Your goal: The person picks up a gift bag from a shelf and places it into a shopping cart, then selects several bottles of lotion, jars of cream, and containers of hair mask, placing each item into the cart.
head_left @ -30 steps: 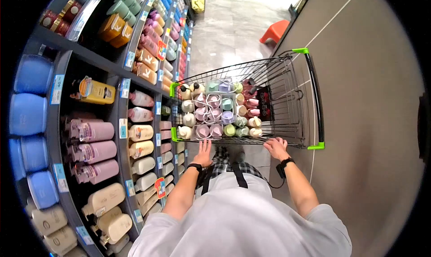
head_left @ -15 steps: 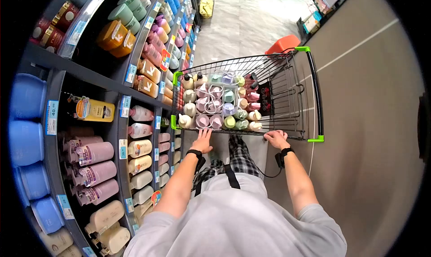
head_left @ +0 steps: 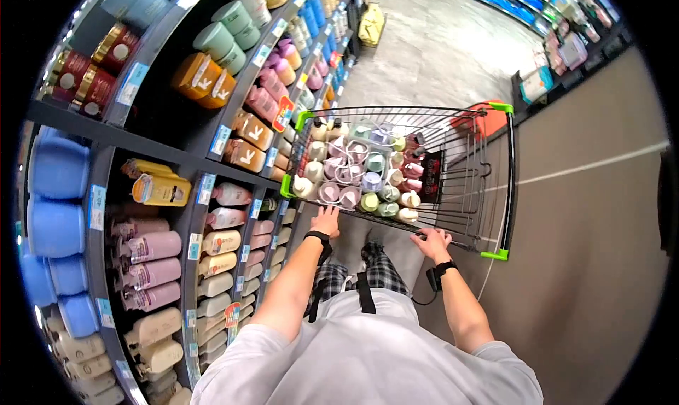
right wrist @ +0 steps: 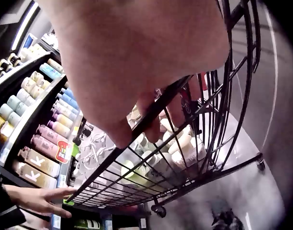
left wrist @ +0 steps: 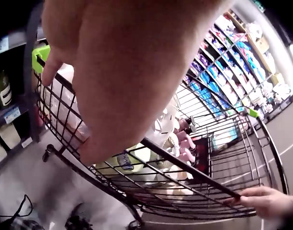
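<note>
A black wire shopping cart (head_left: 467, 225) with green corners stands crosswise before the person. Bottles (head_left: 370, 182), many with pump tops, fill its left part, several bundled in clear packs with white cord handles. On the near rim at the left, the left hand (head_left: 325, 222) rests with its fingers extended; the right wrist view also shows this hand (right wrist: 38, 199) at the cart's end. Farther right, the right hand (head_left: 433, 244) grips the same rim, its fingers bent over the bar in the right wrist view. The left wrist view shows this hand (left wrist: 269, 202) pinching the bar.
Shelves (head_left: 141, 147) of bottles and jars run close along the left. A red stool (head_left: 488, 122) is beyond the cart's handle end. Grey floor (head_left: 403, 59) stretches ahead, with a yellow bag (head_left: 370, 25) by the shelf end and a display (head_left: 537, 85) at the upper right.
The view has turned, bringing more of the aisle and far shelves into sight. The cart has swung slightly and the stool now appears behind its handle end. Both hands stay on the rim.
</note>
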